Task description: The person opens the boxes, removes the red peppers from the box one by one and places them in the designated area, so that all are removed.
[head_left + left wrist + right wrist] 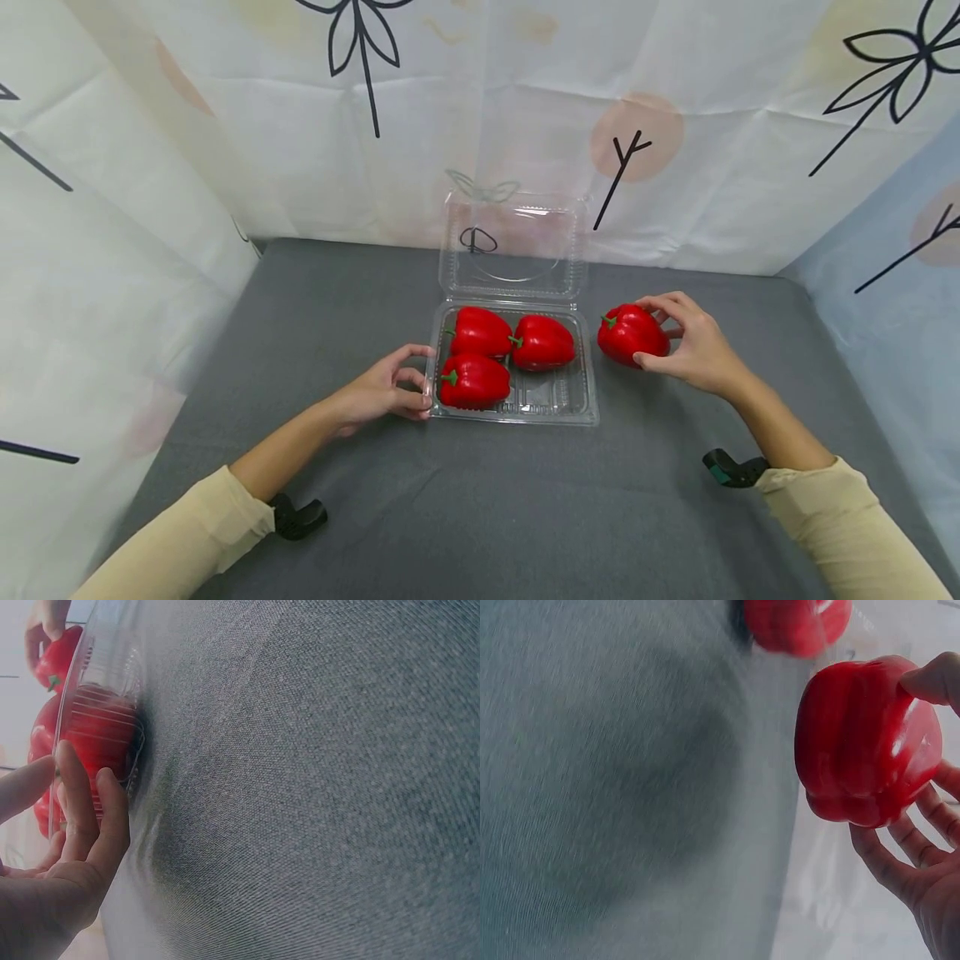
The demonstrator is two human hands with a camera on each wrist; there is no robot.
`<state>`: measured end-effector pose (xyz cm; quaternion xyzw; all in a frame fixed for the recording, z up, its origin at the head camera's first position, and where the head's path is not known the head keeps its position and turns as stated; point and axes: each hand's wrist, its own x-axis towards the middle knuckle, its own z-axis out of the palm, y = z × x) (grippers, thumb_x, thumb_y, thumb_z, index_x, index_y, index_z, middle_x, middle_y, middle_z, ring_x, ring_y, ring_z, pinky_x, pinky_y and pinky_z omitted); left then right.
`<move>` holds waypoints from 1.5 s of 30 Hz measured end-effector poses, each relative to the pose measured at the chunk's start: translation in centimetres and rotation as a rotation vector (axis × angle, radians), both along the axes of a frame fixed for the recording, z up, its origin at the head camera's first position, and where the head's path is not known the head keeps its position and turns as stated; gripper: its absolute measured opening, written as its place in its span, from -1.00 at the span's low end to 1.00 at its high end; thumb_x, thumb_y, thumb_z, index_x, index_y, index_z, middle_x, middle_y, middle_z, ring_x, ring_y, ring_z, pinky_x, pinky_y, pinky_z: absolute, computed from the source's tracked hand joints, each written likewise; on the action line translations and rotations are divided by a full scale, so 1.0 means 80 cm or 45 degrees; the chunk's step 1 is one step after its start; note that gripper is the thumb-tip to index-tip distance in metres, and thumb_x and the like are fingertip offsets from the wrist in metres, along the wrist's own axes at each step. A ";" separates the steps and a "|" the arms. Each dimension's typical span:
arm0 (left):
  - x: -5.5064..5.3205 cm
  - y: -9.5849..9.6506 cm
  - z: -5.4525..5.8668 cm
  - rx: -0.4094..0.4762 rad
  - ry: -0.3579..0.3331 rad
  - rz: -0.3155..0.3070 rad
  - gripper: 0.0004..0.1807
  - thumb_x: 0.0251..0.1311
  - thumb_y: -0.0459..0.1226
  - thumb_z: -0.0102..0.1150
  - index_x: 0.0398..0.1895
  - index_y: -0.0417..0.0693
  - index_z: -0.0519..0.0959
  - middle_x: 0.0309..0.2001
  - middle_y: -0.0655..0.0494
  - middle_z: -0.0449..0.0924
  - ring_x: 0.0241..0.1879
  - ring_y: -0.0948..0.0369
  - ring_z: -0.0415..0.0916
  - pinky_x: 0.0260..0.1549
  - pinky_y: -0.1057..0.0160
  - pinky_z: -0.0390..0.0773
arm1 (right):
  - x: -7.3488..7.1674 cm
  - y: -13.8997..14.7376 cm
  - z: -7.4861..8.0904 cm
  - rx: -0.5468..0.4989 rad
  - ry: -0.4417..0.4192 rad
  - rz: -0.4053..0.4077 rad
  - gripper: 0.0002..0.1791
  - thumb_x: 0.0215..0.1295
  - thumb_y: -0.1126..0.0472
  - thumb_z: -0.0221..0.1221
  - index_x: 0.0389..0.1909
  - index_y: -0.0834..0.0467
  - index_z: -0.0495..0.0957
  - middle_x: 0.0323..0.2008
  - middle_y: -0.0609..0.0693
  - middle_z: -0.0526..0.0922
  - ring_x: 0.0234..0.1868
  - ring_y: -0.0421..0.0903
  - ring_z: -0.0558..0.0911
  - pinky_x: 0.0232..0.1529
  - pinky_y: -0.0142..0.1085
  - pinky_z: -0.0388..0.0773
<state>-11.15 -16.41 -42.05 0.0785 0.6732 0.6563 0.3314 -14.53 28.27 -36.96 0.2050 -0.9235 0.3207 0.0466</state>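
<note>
A clear plastic clamshell container [551,408] lies with its lid raised at the back. Inside it are three red bell peppers with green stems: one at back left [480,332], one at back right [543,342] and one at front left [474,382]. The front right part of the tray holds no pepper. My left hand [390,390] pinches the container's left rim between thumb and fingers, as the left wrist view [75,840] shows. To the right of the container, my right hand [693,346] grips another red bell pepper [632,333], held above the table in the right wrist view [862,742].
A grey cloth [487,517] covers the table. The transparent lid [513,250] stands up near a white patterned curtain [510,125] behind the table. More curtain hangs at both sides. A black band [300,518] is on each forearm.
</note>
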 end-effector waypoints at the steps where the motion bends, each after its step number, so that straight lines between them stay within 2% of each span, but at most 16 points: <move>1: 0.000 0.000 0.000 0.001 -0.001 -0.002 -0.25 0.25 -0.48 0.21 0.44 -0.12 0.10 -0.24 -0.06 0.56 -0.32 0.06 0.66 -0.13 0.09 0.68 | -0.001 0.004 -0.002 0.007 -0.001 -0.025 -0.29 -0.12 0.35 0.49 0.15 0.26 0.50 0.02 0.11 0.49 -0.10 -0.02 0.47 -0.23 -0.16 0.68; 5: 0.001 0.000 -0.001 0.007 -0.003 -0.003 -0.25 0.25 -0.49 0.21 0.44 -0.12 0.10 -0.25 -0.06 0.55 -0.32 0.06 0.66 -0.13 0.09 0.68 | -0.005 0.019 -0.007 0.030 -0.005 -0.090 -0.28 -0.11 0.35 0.49 0.16 0.29 0.48 0.03 0.16 0.48 -0.08 0.04 0.46 -0.24 -0.26 0.64; 7: 0.001 0.000 -0.001 0.006 -0.001 -0.002 -0.25 0.25 -0.48 0.22 0.44 -0.12 0.10 -0.25 -0.06 0.55 -0.32 0.06 0.66 -0.13 0.09 0.68 | -0.007 0.026 -0.009 0.031 -0.018 -0.118 -0.28 -0.10 0.34 0.49 0.17 0.29 0.47 0.04 0.17 0.47 -0.07 0.05 0.46 -0.24 -0.42 0.57; 12: 0.000 -0.001 0.000 0.003 0.002 -0.005 -0.24 0.24 -0.46 0.24 0.44 -0.11 0.10 -0.25 -0.06 0.55 -0.31 0.06 0.66 -0.12 0.08 0.68 | -0.010 0.043 -0.013 0.008 -0.041 -0.160 -0.29 -0.04 0.33 0.46 0.19 0.32 0.45 0.06 0.23 0.45 -0.07 0.12 0.46 -0.27 -0.67 0.39; 15: 0.000 -0.001 0.001 -0.001 0.002 -0.009 -0.24 0.24 -0.46 0.24 0.44 -0.12 0.10 -0.25 -0.06 0.55 -0.31 0.06 0.66 -0.11 0.07 0.68 | -0.012 0.053 -0.016 0.009 -0.053 -0.182 -0.29 -0.01 0.32 0.45 0.21 0.35 0.42 0.08 0.27 0.42 -0.05 0.17 0.45 -0.28 -0.69 0.37; 18: -0.001 -0.001 0.000 -0.002 0.000 -0.011 -0.23 0.24 -0.46 0.24 0.45 -0.13 0.09 -0.25 -0.06 0.56 -0.31 0.06 0.66 -0.11 0.08 0.68 | -0.013 0.061 -0.019 0.018 -0.061 -0.211 -0.29 0.02 0.31 0.43 0.22 0.36 0.41 0.09 0.31 0.40 -0.05 0.22 0.44 -0.29 -0.61 0.41; 26: 0.000 -0.001 0.000 0.004 0.001 -0.009 -0.23 0.25 -0.46 0.23 0.45 -0.14 0.08 -0.24 -0.06 0.55 -0.31 0.07 0.66 -0.12 0.08 0.68 | -0.019 0.081 -0.027 0.062 -0.067 -0.275 -0.32 0.08 0.28 0.38 0.23 0.38 0.39 0.08 0.35 0.38 -0.03 0.30 0.42 -0.33 -0.23 0.49; 30: 0.001 0.000 0.000 0.015 -0.002 -0.003 -0.23 0.24 -0.47 0.23 0.45 -0.13 0.08 -0.25 -0.05 0.55 -0.31 0.08 0.65 -0.14 0.09 0.68 | -0.019 0.093 -0.031 0.062 -0.062 -0.321 -0.33 0.11 0.28 0.36 0.25 0.38 0.39 0.09 0.37 0.37 -0.02 0.30 0.41 -0.34 -0.21 0.47; 35: 0.002 0.000 0.001 0.012 -0.004 0.003 -0.24 0.25 -0.47 0.22 0.45 -0.13 0.08 -0.25 -0.05 0.55 -0.32 0.08 0.65 -0.14 0.09 0.69 | -0.018 0.103 -0.035 0.077 -0.045 -0.426 -0.35 0.13 0.27 0.34 0.24 0.38 0.39 0.08 0.39 0.36 -0.03 0.31 0.41 -0.36 -0.19 0.44; 41: 0.003 0.000 0.003 0.000 -0.004 0.006 -0.24 0.25 -0.47 0.22 0.45 -0.14 0.08 -0.24 -0.05 0.55 -0.32 0.08 0.66 -0.13 0.08 0.68 | -0.016 0.109 -0.041 0.106 -0.121 -0.551 -0.32 0.23 0.21 0.28 0.29 0.43 0.30 0.14 0.46 0.31 0.03 0.38 0.37 -0.26 0.09 0.49; 45: 0.003 0.000 0.003 0.000 -0.003 0.005 -0.23 0.25 -0.47 0.23 0.45 -0.13 0.08 -0.24 -0.04 0.55 -0.31 0.08 0.66 -0.12 0.06 0.68 | -0.016 0.114 -0.045 0.115 -0.197 -0.586 -0.28 0.31 0.14 0.23 0.35 0.44 0.23 0.19 0.48 0.25 0.08 0.42 0.34 -0.20 0.20 0.51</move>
